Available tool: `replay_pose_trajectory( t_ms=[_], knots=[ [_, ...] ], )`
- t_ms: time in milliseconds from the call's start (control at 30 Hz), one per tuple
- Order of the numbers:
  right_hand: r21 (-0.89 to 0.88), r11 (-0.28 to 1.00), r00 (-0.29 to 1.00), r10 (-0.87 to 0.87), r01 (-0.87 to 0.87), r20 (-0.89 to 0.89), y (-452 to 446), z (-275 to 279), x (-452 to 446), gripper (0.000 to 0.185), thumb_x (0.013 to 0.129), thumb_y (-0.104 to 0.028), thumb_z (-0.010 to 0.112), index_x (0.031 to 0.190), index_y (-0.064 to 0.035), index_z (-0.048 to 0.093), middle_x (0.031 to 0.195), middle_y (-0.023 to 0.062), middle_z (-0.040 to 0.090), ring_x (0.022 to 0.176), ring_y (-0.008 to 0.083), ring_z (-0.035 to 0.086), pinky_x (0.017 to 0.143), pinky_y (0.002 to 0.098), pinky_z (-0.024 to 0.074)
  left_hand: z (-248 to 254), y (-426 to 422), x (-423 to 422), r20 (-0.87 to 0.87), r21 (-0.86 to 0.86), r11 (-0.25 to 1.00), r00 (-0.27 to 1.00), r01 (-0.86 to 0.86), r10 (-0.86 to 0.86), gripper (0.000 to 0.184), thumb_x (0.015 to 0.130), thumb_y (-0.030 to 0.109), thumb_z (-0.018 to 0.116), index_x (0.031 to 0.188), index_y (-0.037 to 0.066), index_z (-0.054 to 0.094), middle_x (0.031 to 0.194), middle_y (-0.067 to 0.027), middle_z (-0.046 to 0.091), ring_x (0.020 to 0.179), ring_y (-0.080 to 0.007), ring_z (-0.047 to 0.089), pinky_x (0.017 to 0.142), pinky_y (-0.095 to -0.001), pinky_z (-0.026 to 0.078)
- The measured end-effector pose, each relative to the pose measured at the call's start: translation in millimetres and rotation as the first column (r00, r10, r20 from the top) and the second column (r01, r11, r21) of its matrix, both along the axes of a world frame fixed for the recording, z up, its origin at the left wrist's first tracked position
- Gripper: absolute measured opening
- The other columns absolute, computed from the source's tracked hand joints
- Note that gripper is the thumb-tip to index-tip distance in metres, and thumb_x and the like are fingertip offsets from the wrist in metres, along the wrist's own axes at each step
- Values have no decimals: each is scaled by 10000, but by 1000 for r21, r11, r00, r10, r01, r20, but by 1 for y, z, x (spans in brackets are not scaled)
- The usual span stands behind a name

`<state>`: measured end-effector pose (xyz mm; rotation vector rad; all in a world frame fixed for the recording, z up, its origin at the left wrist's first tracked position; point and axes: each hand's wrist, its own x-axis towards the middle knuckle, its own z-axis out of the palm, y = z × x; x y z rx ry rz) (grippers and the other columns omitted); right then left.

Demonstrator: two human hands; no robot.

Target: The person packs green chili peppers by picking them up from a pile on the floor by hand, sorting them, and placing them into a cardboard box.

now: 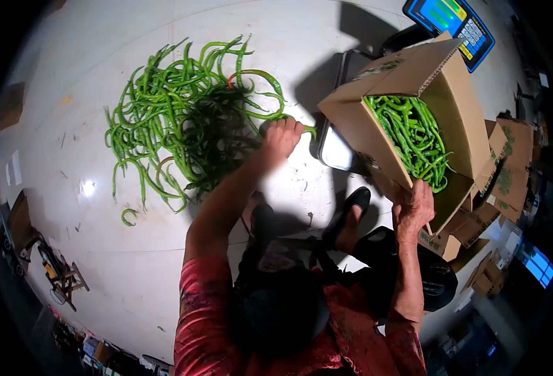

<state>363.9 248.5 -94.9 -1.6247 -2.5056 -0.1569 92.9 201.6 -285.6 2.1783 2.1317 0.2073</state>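
My left hand (pixel 282 139) is closed on a green chili pepper, whose tip pokes out to the right of the fingers. Just left of it, a loose pile of long green chili peppers (pixel 157 116) lies on the pale floor, with a reddish one among them. On the right, an open cardboard box (pixel 367 135) is tilted towards me, with many green chili peppers (pixel 408 135) inside. My right hand (pixel 414 210) grips the near edge of this box, its fingers curled over the rim close to the lowest peppers.
The box rests on a scale's metal platform (pixel 336 150), with the scale's blue display (pixel 455 25) behind it. More cardboard boxes (pixel 508 169) stand at the right. One short pepper (pixel 128 217) lies apart from the pile. A small wooden stool (pixel 69 285) is far left.
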Motion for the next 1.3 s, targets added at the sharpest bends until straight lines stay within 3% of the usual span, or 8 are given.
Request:
replay_pose_trajectory(
  t_ms=[67,233,333,433,867,1000,1067,1300],
  knots=[
    [-9,1000,1000,9,-9,-13,1,0,0,245,652,-80,718,829,-54,551,794,119,554,766,334,548,652,421,447,9,-20,-17,408,399,911,910,-105,-74,56,819,158,562,835,107,547,736,-83,518,704,-267,563,665,-378,461],
    [-59,998,999,26,-29,-47,-5,2,2,222,697,-72,691,832,-38,518,807,139,547,779,360,542,654,423,451,11,-86,-43,510,-199,886,728,-419,458,165,824,110,641,972,41,620,849,-144,625,798,-345,619,690,-429,503],
    [-117,992,997,36,-45,-75,-7,5,2,219,727,-49,648,871,-21,486,830,163,534,804,387,532,671,420,451,37,-117,-87,727,-158,811,490,-563,482,194,846,132,639,1006,27,605,869,-157,628,794,-389,600,702,-451,496],
    [-138,988,995,64,-74,-79,-7,7,6,205,722,-51,672,886,-28,552,833,158,550,804,368,539,677,431,452,-21,-152,-150,424,42,863,791,-503,441,190,867,129,611,1023,22,603,942,-175,622,802,-401,592,699,-455,489],
    [-313,948,998,33,-50,-59,-8,21,-2,224,755,-10,693,902,-4,523,863,182,549,831,403,518,706,459,437,-32,-110,-291,-138,-11,837,830,-547,540,798,701,43,648,1424,119,318,1391,-98,407,1356,-310,303,947,-577,326],
    [-317,948,996,11,-39,-89,-10,25,-11,237,749,-7,693,923,-6,532,915,182,574,862,404,532,728,455,447,-40,-96,-299,-136,-157,811,825,-564,548,519,764,118,630,1266,108,500,1231,-104,544,1156,-320,512,876,-548,382],
    [-276,960,998,27,-43,-62,-10,24,-9,251,737,-19,685,934,-7,530,890,184,561,854,405,529,729,452,445,-64,-96,-300,264,-333,715,667,-614,696,370,779,136,607,1145,113,564,1069,-118,588,1004,-331,564,786,-497,428],
    [-392,920,973,-110,22,-204,-6,8,-2,249,760,-55,701,960,-4,563,914,197,578,882,408,555,724,444,468,-36,-120,-257,35,99,881,887,-462,461,136,802,163,578,909,83,605,799,-188,623,759,-406,600,649,-507,464]
  ],
)
